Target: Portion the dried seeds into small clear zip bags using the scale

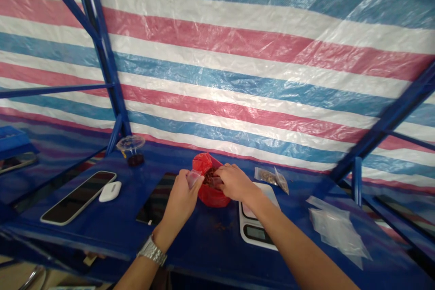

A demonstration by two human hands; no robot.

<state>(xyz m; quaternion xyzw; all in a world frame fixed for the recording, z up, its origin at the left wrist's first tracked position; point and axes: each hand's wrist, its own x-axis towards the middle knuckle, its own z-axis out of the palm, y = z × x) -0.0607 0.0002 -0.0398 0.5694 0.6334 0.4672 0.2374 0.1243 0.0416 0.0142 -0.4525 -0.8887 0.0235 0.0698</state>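
The red bag [211, 197] stands open on the bench [200, 253], between both hands, with dark brown bits [210, 175] showing at its mouth. The left hand [180, 201] is closed on a small clear bag [193, 178], held at the red bag's edge. The right hand [234, 182] pinches a clear piece [216, 182] at the mouth, partly hidden, so it may be a second bag; can't tell. Risks: the red bag looks soft and unsupported, so a knock could tip it and spill the bits. The small bag's mouth is narrow, so bits could miss it, and crumbs [220, 226] already lie on the bench in front. Thin plastic may also slip from the fingers. Around: a digital scale [254, 223] sits right of the right forearm, with filled clear bags [270, 177] behind it and flat empty ones [335, 226] further right. Left: phone [78, 197], white earbud case [110, 191], and a dark tablet [152, 204] close to the left hand. A clear cup [131, 147] stands at the back. Nothing blocks the hands.
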